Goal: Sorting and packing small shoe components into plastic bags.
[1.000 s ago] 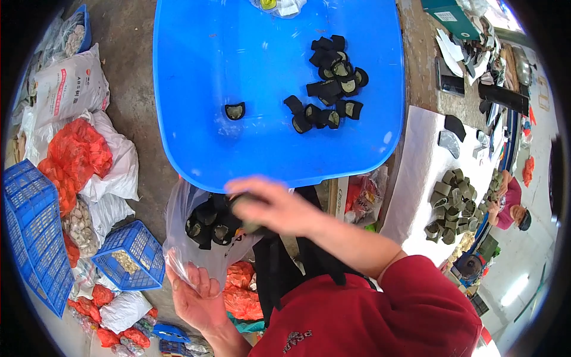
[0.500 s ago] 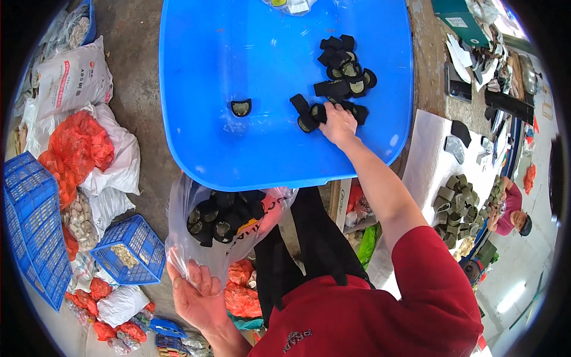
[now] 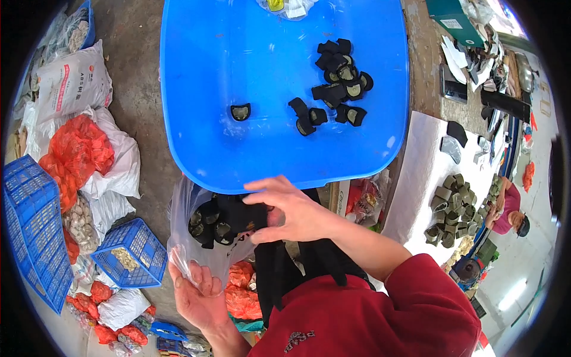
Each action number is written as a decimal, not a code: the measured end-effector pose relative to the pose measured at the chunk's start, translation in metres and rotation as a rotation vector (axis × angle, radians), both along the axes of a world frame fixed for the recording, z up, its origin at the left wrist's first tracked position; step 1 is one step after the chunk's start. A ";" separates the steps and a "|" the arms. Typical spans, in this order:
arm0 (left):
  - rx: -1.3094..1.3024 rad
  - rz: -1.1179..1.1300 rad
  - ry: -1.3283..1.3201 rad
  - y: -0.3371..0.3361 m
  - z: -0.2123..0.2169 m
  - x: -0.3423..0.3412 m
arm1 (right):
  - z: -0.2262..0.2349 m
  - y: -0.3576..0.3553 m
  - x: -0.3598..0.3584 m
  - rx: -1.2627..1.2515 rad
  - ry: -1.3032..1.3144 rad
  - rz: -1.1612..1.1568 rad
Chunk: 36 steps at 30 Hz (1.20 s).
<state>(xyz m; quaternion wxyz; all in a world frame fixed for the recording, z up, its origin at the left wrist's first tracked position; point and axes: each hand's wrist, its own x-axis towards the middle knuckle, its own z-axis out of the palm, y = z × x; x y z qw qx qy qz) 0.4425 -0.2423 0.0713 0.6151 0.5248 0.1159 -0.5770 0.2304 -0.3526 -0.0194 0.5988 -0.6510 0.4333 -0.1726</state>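
Note:
My left hand (image 3: 199,294) is closed on the rim of a clear plastic bag (image 3: 181,229), holding it beside the blue tub. Several black curved pieces (image 3: 209,211) with greenish inner faces lie inside the bag. Over the bag's mouth is my right hand (image 3: 291,214), thumb and fingers spread apart, with black pieces just beyond the fingertips. A loose pile of similar black pieces (image 3: 333,92) rests in the blue tub (image 3: 267,149), toward its right side. One black half-round piece (image 3: 240,112) lies alone left of the pile.
A clear plastic bag (image 3: 291,8) sits at the tub's far end. Blue crates (image 3: 35,220) and white and red sacks (image 3: 80,152) line the left floor. To the right, a white-covered table (image 3: 410,190) bears olive curved pieces (image 3: 455,205); another person (image 3: 508,211) is beyond it.
My right hand has moved from the black pieces in the tub to the bag's mouth, and its fingers have spread. The pile has fewer pieces at its near end. My left hand stays on the bag.

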 end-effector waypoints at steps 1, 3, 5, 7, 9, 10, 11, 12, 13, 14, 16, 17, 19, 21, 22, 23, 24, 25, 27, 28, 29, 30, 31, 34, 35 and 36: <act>0.001 0.000 -0.003 0.000 0.000 0.000 | 0.005 -0.002 0.004 -0.090 0.071 0.020; 0.048 0.056 -0.005 0.000 0.002 -0.001 | -0.039 -0.018 -0.017 -0.163 0.319 -0.194; 0.056 0.052 -0.008 -0.003 0.002 -0.003 | -0.083 -0.047 -0.053 -0.228 0.710 -0.425; 0.069 0.051 -0.015 -0.005 0.001 -0.006 | -0.121 -0.066 -0.066 0.012 0.979 -0.443; 0.049 0.032 -0.018 -0.005 0.002 -0.006 | -0.142 -0.073 -0.063 0.068 1.029 -0.383; 0.053 0.030 -0.019 -0.004 0.001 -0.006 | -0.151 -0.075 -0.063 0.121 1.078 -0.327; 0.044 0.045 -0.011 -0.004 0.001 -0.006 | -0.159 -0.078 -0.067 0.125 1.080 -0.327; 0.036 0.063 -0.008 -0.003 0.001 -0.005 | -0.168 -0.081 -0.072 0.171 1.090 -0.293; 0.037 0.064 -0.009 -0.003 0.001 -0.005 | -0.171 -0.082 -0.079 0.214 1.103 -0.259; 0.038 0.055 -0.007 -0.004 0.001 -0.004 | -0.172 -0.081 -0.088 0.195 1.071 -0.232; 0.036 0.050 -0.007 -0.005 0.001 -0.005 | -0.169 -0.076 -0.110 0.294 0.867 -0.354; 0.040 0.061 0.003 -0.006 0.000 -0.007 | -0.168 -0.072 -0.116 0.389 0.658 -0.473; 0.050 0.081 0.005 -0.005 -0.001 -0.006 | -0.098 -0.063 -0.086 0.580 0.241 -0.684; 0.072 0.097 -0.001 -0.005 0.001 -0.005 | -0.068 -0.042 -0.072 0.548 -0.009 -0.519; 0.075 0.098 -0.006 -0.003 0.001 -0.003 | -0.043 -0.033 -0.052 0.447 -0.028 -0.390; 0.062 0.069 -0.006 -0.002 0.000 -0.003 | -0.032 -0.020 -0.038 0.313 0.042 -0.202; 0.046 0.037 -0.001 -0.002 0.000 -0.003 | -0.025 -0.011 -0.026 0.143 -0.040 -0.025; 0.043 0.031 0.006 -0.003 -0.001 -0.003 | -0.016 0.002 -0.006 0.149 -0.106 -0.021; 0.007 -0.017 0.008 -0.002 -0.001 -0.001 | 0.001 0.025 0.031 0.128 -0.205 0.030; 0.008 -0.017 0.009 -0.001 -0.001 0.000 | 0.010 0.025 0.039 0.131 -0.209 0.071; -0.003 -0.026 -0.002 0.000 -0.001 0.000 | 0.019 0.023 0.044 0.135 -0.214 0.112; -0.015 -0.034 -0.014 0.000 0.000 0.002 | 0.016 0.015 0.036 0.020 -0.127 0.077; -0.015 -0.029 -0.018 0.001 0.000 0.002 | 0.007 0.000 0.021 -0.095 -0.044 0.043; 0.038 0.027 -0.012 0.000 -0.001 0.000 | -0.056 -0.029 -0.059 -0.377 0.812 -0.263; 0.060 0.054 -0.013 -0.002 -0.001 -0.003 | -0.076 -0.038 -0.089 -0.357 1.030 -0.280; 0.080 0.079 -0.013 -0.004 -0.001 -0.005 | -0.098 -0.044 -0.122 -0.408 1.190 -0.227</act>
